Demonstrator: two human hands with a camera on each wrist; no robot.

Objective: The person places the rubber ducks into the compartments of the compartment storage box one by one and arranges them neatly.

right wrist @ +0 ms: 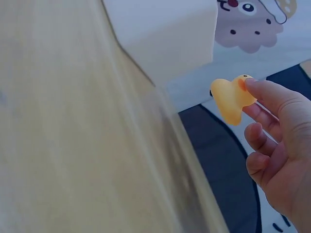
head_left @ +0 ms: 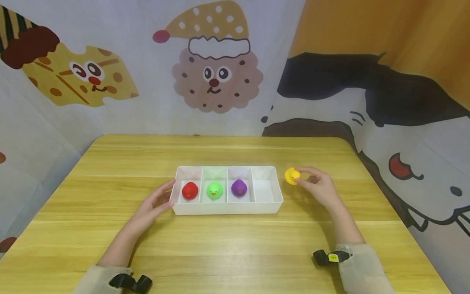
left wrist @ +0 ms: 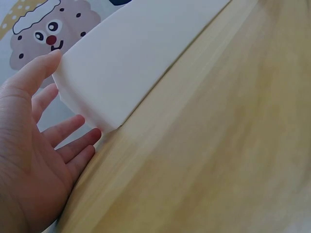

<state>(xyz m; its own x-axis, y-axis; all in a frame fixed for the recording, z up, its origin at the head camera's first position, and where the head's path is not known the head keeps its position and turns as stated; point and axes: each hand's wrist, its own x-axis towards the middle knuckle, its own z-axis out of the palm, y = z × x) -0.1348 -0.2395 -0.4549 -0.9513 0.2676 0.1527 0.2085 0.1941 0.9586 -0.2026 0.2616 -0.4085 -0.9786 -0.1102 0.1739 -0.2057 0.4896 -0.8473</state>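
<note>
A white tray (head_left: 225, 208) with a row of compartments lies on the table. From left to right it holds a red rubber duck (head_left: 190, 190), a green rubber duck (head_left: 214, 190) and a purple rubber duck (head_left: 239, 188); the rightmost compartment has nothing in it. Just off the tray's right end, my right hand (head_left: 318, 185) pinches a yellow rubber duck (right wrist: 228, 99) between thumb and fingers, raised above the tabletop. My left hand (head_left: 154, 204) touches the tray's left end, its fingers loosely extended along that wall, as the left wrist view (left wrist: 39, 145) also shows.
The wooden table (head_left: 227, 253) has rounded far corners. Behind it hangs a curtain (head_left: 139, 118) printed with cartoon figures. A black wrist camera (head_left: 132, 282) is strapped at the left sleeve, another black camera (head_left: 321, 257) at the right.
</note>
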